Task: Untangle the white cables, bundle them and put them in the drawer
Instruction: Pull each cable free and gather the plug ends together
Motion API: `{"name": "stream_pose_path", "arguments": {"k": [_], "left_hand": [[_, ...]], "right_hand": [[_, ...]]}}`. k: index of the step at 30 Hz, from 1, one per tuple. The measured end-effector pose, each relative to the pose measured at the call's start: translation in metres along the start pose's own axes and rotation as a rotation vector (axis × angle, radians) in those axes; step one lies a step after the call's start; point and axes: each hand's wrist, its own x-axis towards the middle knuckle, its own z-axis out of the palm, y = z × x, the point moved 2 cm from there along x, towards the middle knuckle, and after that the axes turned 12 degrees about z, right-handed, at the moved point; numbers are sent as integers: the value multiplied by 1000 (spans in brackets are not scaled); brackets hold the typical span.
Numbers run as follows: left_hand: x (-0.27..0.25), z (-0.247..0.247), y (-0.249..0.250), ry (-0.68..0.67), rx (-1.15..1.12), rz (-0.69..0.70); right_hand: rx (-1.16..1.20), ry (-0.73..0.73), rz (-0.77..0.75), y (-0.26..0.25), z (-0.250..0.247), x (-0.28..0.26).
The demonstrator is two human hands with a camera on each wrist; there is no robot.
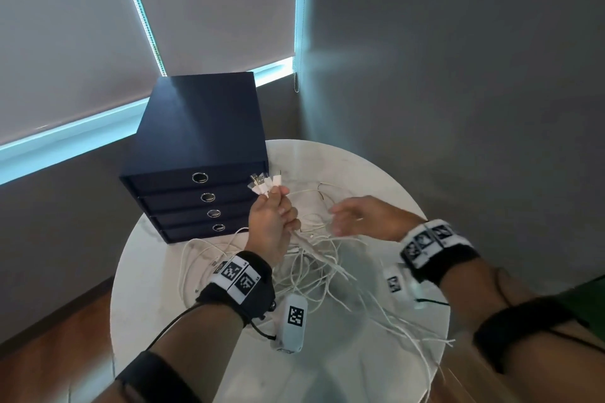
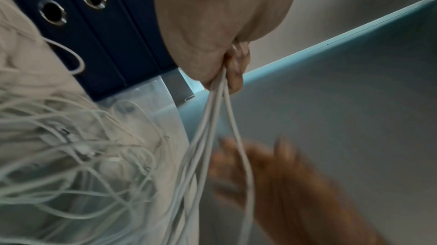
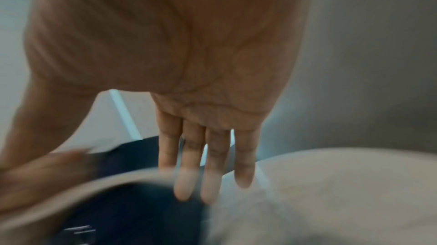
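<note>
My left hand point(image 1: 274, 213) is raised above the table and grips a bunch of white cables just below their plugs point(image 1: 264, 185), which stick up out of my fist. The cables point(image 2: 210, 118) hang from that fist down into a loose tangle point(image 1: 314, 268) on the round white table point(image 1: 370, 173). My right hand point(image 1: 353, 216) hovers blurred just right of the hanging strands, fingers point(image 3: 244, 157) straight and spread, holding nothing. The dark blue drawer unit point(image 1: 196, 147) stands at the table's back left, all its drawers closed.
Ring pulls point(image 1: 200, 177) mark the drawer fronts. Cable ends trail over the table's front right edge point(image 1: 435, 357). A grey wall point(image 1: 458, 75) rises right behind the table, and window blinds point(image 1: 65, 42) hang at the back left.
</note>
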Motion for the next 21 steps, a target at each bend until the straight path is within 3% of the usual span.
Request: {"name": "stream_pose_path", "arguments": {"k": [2, 3, 5, 8, 10, 16, 21], "left_hand": [[0, 12, 3, 11, -32, 10], [2, 14, 7, 24, -41, 25], [9, 10, 19, 52, -25, 73], [19, -11, 32, 105, -61, 116], [25, -29, 38, 144, -119, 135], [33, -70, 58, 167, -78, 163], [28, -73, 52, 156, -48, 130]], "right_hand": [[69, -136, -95, -37, 38, 3], [60, -121, -103, -44, 55, 6], [23, 8, -107, -50, 75, 11], [-95, 147, -92, -19, 83, 20], [-181, 151, -40, 9, 77, 20], [-421, 220, 328, 119, 25, 3], [-328, 551, 494, 144, -47, -29]]}}
